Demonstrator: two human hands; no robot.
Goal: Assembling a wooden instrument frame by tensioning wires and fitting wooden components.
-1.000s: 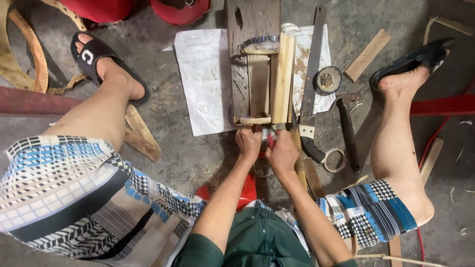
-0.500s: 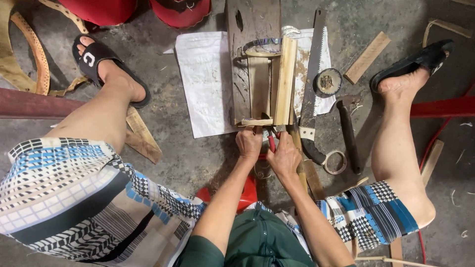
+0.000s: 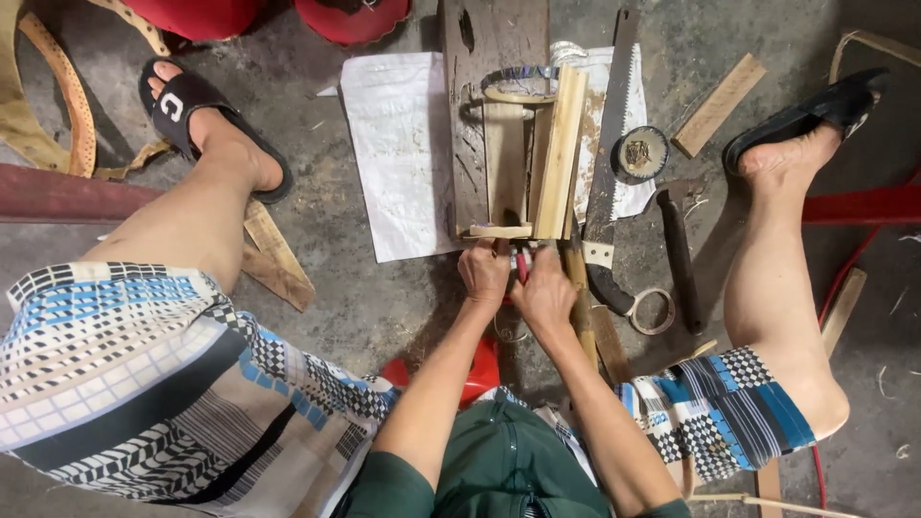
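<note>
Both hands closed side by side at the near end of a small frame of pale wooden slats: left hand [image 3: 484,271] clenched over the near crosspiece [image 3: 499,231], right hand [image 3: 544,293] gripping a red-handled tool [image 3: 521,265] that pokes up between the two fists; exact kind of tool impossible to tell, its working end hidden by the fingers. Slat frame [image 3: 537,158] lying on a dark weathered board [image 3: 470,115], long pale slats running away from the body, a curved hoop-like piece [image 3: 518,86] across the far end. Board resting partly on a white sheet [image 3: 398,144] spread over the concrete floor [image 3: 345,317]. Just right of the frame, a handsaw [image 3: 611,144] with teeth outward, then a round tin [image 3: 641,152], a dark hammer [image 3: 676,249] and a metal ring [image 3: 652,310]. Further right, a loose wooden strip [image 3: 718,92]; both feet in black sandals planted wide on either side. Judged from this, step in hand looks like fastening or tightening the near crosspiece onto the slats, tool pressed close against the joint. Next move likely calling for a firm, steady squeeze or twist from the right fist, with the left pinning the crosspiece square so nothing slides off the board.
</note>
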